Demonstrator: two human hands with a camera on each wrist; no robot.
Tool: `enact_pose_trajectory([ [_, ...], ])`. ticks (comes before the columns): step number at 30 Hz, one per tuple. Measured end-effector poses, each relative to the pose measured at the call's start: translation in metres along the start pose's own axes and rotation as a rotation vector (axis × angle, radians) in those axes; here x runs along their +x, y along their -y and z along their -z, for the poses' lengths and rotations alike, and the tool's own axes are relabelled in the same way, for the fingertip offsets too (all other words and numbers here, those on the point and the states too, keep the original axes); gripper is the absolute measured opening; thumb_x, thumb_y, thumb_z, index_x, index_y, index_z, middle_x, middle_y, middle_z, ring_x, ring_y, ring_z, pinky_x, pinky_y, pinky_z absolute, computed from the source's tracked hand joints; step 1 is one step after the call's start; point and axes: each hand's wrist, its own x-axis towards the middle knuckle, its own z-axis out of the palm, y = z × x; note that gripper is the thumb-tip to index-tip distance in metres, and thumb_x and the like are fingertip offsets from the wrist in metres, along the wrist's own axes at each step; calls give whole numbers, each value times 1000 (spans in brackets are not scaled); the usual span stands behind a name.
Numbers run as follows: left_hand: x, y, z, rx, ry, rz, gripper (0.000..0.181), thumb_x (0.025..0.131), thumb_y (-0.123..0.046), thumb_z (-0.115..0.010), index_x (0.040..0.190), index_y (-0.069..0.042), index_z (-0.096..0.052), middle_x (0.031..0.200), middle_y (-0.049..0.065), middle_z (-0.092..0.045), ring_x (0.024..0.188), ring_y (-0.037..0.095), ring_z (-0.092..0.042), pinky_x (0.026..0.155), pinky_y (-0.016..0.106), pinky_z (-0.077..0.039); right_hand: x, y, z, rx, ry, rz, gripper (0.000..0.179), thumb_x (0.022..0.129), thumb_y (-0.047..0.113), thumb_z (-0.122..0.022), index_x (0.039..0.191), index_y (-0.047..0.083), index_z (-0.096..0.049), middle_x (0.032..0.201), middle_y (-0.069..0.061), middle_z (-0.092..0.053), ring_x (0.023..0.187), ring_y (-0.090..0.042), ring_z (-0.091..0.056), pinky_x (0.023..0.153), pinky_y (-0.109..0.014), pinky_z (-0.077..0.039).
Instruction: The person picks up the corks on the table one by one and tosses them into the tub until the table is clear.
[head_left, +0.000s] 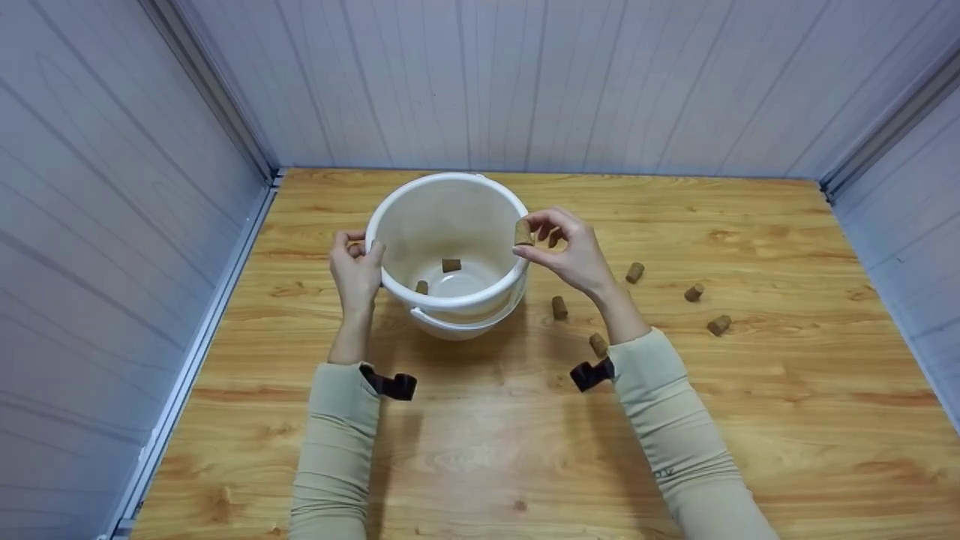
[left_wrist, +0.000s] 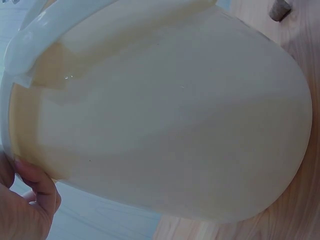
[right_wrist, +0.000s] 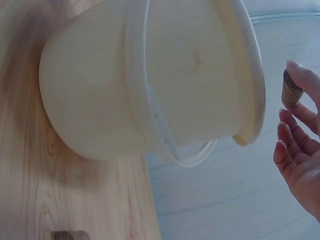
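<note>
A white plastic bucket (head_left: pixel 460 302) stands upright on the wooden table, its handle hanging down on the near side. My left hand (head_left: pixel 355 274) grips the bucket's left rim, thumb over the edge; in the left wrist view, curled fingers (left_wrist: pixel 37 182) show just under that rim. At the right rim, my right hand (head_left: pixel 566 247) pinches a brown cork (head_left: pixel 523 233) between thumb and fingers. The right wrist view shows this cork (right_wrist: pixel 290 91) held apart from the bucket wall, beyond the rim. Inside the bucket lie two corks, one on the bottom (head_left: pixel 451 265) and another partly hidden by the near rim.
Several loose corks (head_left: pixel 635 272) lie scattered on the table to the bucket's right, one (head_left: pixel 598 344) close to my right sleeve. Pale panel walls (head_left: pixel 480 82) enclose the wooden table (head_left: pixel 480 465) at the back, left and right. A small black camera is strapped at each wrist.
</note>
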Motion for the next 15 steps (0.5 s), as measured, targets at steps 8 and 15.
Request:
enact_pose_trajectory([
  [8,0,0,0,2,-1,4,18,83,6,-58,101,5,-56,71,4,-52,62,9,-51,51,18,-45,13,-24,-15,12,6,45,31,78,2,-78,105,-9,-65,94,-9,-61,81,-23,-55,69,-26,-44],
  [15,1,0,0,-8,3,7,17,82,6,-57,99,5,-56,71,4,-52,62,9,-50,52,18,-45,21,-31,-30,-6,31,61,34,78,7,-80,106,-6,-66,90,-7,-59,80,-15,-52,65,-22,-43],
])
